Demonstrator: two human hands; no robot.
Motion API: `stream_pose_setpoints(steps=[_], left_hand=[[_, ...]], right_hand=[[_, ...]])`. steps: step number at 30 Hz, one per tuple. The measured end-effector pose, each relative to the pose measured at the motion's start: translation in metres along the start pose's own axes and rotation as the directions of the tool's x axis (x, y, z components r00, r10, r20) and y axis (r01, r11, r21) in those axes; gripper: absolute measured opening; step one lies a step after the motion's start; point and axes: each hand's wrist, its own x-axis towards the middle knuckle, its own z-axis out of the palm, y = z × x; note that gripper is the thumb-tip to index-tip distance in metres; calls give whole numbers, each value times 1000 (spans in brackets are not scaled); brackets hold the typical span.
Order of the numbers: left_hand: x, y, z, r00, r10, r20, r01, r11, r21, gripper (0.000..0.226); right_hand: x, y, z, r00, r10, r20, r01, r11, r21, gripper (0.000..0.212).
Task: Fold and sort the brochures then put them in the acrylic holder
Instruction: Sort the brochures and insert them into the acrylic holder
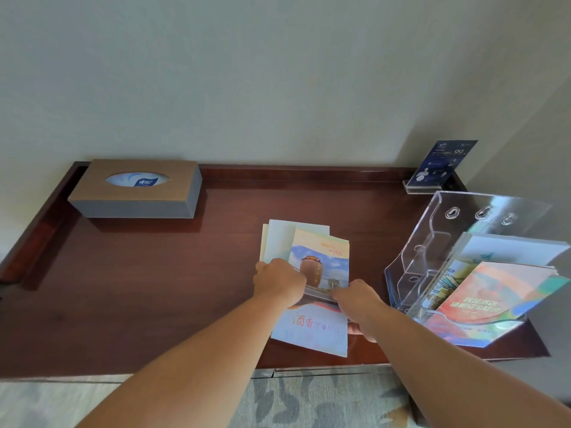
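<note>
At 9 o'clock of the acrylic holder (pixel 432 230), the top brochure (pixel 327 261) on the surface (pixel 154 288) is gripped at its fold by the curled left hand (pixel 278 281) and right hand (pixel 360 301); a crooked crease could be pressed in by misaligned edges.

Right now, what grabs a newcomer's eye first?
The left hand and right hand grip a pile of brochures at the middle of the dark table. To the right, a clear acrylic holder holds colourful booklets. A brown tissue box sits back left by the wall.
</note>
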Motion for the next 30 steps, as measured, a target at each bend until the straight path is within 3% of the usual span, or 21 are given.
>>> stream_pose_setpoints(steps=[4, 6, 8, 10, 12, 17, 21, 25, 30], left_hand=[[-3, 5, 1, 995, -47, 86, 65, 972, -226, 47], [-6, 7, 4, 989, -98, 113, 129, 942, -309, 50], [-7, 6, 5, 990, -64, 123, 99, 948, -302, 39], [-6, 6, 0, 995, 19, 98, 11, 955, -295, 30], [-5, 8, -11, 993, 97, 68, -60, 907, -416, 21], [-5, 20, -50, 979, 190, -76, -193, 740, -644, 24], [-8, 18, -63, 953, 261, -156, -300, 725, -620, 30], [-10, 6, -57, 948, 253, -192, -318, 734, -601, 35], [-13, 8, -58, 936, 287, -206, -352, 725, -593, 42]], right_hand=[[2, 4, -1, 998, -43, -44, 37, 992, -119, 29], [0, 8, 1, 1000, -14, -19, 13, 999, -46, 21], [-2, 9, 1, 1000, -12, -27, 13, 1000, 10, 17], [-2, 8, -3, 992, -96, -81, 97, 995, -1, 16], [-3, 0, -8, 962, -225, -157, 227, 974, -5, 12], [-15, -40, -21, 815, -517, -261, 532, 847, -18, 11], [-18, -50, -20, 773, -591, -229, 587, 804, -93, 14], [-19, -41, -14, 758, -618, -207, 604, 786, -133, 15], [-21, -44, -16, 713, -645, -276, 619, 764, -184, 7]])
